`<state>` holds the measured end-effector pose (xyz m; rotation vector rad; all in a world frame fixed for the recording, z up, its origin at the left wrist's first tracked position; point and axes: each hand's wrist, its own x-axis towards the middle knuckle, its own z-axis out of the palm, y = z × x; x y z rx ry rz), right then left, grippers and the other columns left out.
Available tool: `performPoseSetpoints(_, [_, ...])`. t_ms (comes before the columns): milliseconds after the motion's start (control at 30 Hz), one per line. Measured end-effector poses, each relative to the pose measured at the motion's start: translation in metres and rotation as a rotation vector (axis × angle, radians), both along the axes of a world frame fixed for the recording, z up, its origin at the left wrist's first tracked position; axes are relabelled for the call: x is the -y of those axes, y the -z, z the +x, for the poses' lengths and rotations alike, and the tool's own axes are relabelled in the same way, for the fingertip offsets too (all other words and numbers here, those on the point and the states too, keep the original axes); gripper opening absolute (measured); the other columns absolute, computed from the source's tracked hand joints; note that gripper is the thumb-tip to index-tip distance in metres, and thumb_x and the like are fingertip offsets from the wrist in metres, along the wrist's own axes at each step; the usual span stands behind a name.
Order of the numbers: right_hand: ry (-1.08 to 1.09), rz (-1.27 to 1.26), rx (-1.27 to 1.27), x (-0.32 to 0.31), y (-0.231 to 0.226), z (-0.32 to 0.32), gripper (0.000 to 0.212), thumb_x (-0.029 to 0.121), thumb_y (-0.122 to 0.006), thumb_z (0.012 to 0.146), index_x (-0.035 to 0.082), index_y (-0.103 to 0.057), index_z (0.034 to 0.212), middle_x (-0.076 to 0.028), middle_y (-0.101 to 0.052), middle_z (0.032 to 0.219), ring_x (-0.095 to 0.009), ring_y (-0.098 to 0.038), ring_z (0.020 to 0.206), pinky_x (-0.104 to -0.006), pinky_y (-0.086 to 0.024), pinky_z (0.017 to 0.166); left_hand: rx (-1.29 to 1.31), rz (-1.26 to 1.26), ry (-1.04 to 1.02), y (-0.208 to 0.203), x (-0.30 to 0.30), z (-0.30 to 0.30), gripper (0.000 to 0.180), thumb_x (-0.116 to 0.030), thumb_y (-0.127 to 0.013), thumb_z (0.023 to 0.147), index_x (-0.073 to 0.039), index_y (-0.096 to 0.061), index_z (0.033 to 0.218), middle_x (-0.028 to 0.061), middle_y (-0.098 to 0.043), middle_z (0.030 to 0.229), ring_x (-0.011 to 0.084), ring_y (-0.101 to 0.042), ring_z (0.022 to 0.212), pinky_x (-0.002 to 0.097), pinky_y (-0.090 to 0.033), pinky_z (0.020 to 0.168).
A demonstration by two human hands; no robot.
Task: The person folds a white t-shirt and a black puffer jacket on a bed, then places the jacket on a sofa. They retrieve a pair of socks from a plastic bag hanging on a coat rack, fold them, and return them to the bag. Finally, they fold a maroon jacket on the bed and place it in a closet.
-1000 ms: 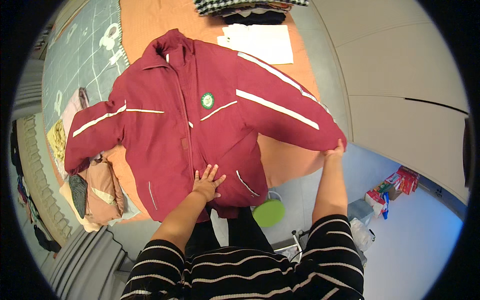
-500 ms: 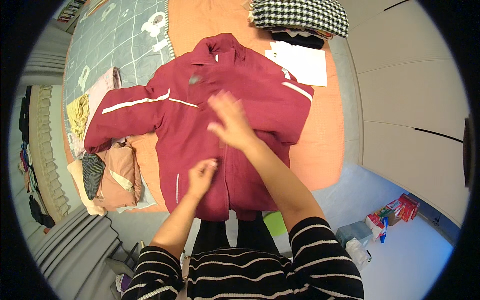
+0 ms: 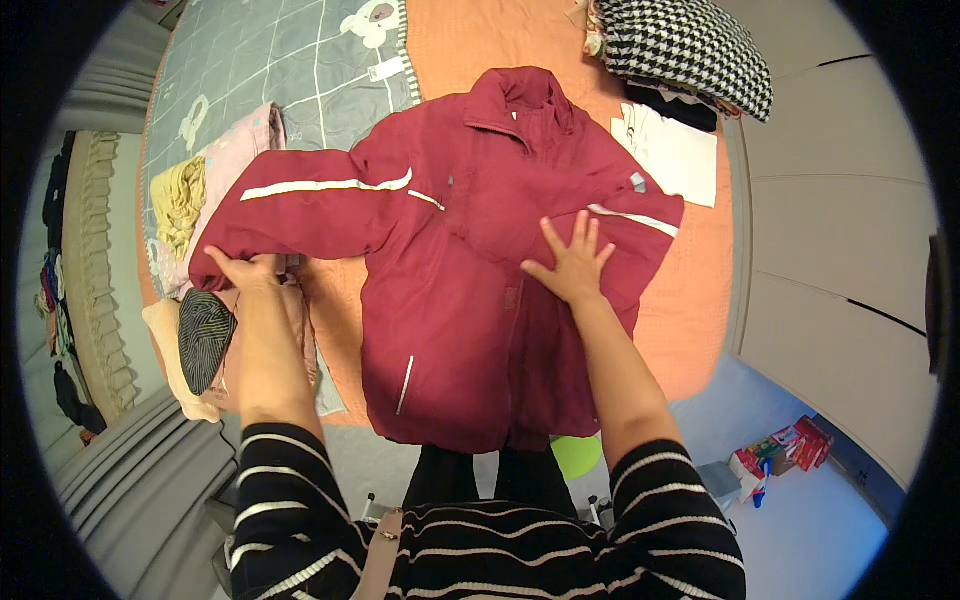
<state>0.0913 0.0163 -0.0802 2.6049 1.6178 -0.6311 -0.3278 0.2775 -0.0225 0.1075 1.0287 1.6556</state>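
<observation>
A dark red jacket (image 3: 440, 300) with white stripes lies spread on the bed, collar at the far end and hem hanging at the near edge. Its left-side sleeve (image 3: 300, 205) stretches out to the left, while the other sleeve (image 3: 625, 225) is folded across the chest. At the end of the outstretched sleeve, my left hand (image 3: 245, 272) grips the cuff, thumb on top and the other fingers partly hidden beneath. My right hand (image 3: 575, 262) rests flat on the folded sleeve and jacket front, fingers spread.
The orange bed cover (image 3: 450, 50) carries a grey patterned quilt (image 3: 300, 70) far left. Left of the jacket lie a yellow cloth (image 3: 178, 205) and folded pink clothes (image 3: 245, 145). Far right are a white garment (image 3: 680, 155) and a houndstooth bundle (image 3: 690, 50). Pale cabinets (image 3: 830, 230) stand right.
My left hand has moved from the jacket front out to the left cuff and taken hold of it. My right hand has shifted right onto the folded sleeve. The view has moved left.
</observation>
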Motion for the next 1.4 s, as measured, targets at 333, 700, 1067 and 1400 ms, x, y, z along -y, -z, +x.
performPoseSetpoints(333, [0.304,0.217,-0.988,-0.020,0.008,0.036,0.090,0.069,-0.056,0.076,0.020,-0.030,0.146,-0.021,-0.013,0.153,-0.033,-0.009,0.143,-0.0561,-0.011,0.110,-0.827,0.174,0.663,-0.089,0.046,0.132,0.027,-0.012,-0.060,0.088,0.003,-0.059,0.111,0.0112,-0.066,0.103,0.0234,-0.063,0.097,0.0310,-0.045,0.091])
performPoseSetpoints(700, [1.409,0.903,-1.373,0.083,-0.052,0.044,0.074,0.051,-0.054,0.088,0.007,-0.029,0.142,-0.014,-0.035,0.143,-0.031,-0.037,0.129,-0.0488,-0.030,0.106,-1.814,1.066,1.640,0.001,0.216,0.240,0.054,-0.026,-0.068,0.077,-0.017,-0.053,0.127,0.0156,-0.038,0.140,0.0366,-0.032,0.132,0.0558,-0.024,0.107])
performPoseSetpoints(1067, [1.176,0.224,-1.062,0.299,0.023,-0.016,0.062,0.018,-0.079,0.073,0.002,-0.048,0.123,-0.011,-0.062,0.107,-0.022,-0.059,0.098,-0.0359,-0.049,0.083,-0.639,-0.576,1.288,0.044,0.268,-0.006,0.087,-0.023,-0.080,0.070,-0.001,-0.032,0.139,0.0169,-0.047,0.134,0.0273,-0.046,0.122,0.0374,-0.037,0.104])
performPoseSetpoints(1400, [1.146,-0.349,-1.554,0.291,-0.080,-0.011,0.053,0.005,-0.072,0.073,0.006,-0.054,0.123,-0.008,-0.064,0.102,-0.022,-0.063,0.082,-0.0335,-0.053,0.063,-0.310,-0.879,1.486,-0.026,0.344,-0.008,0.053,-0.002,-0.068,0.070,0.000,-0.054,0.121,0.0132,-0.063,0.112,0.0276,-0.061,0.100,0.0418,-0.049,0.090])
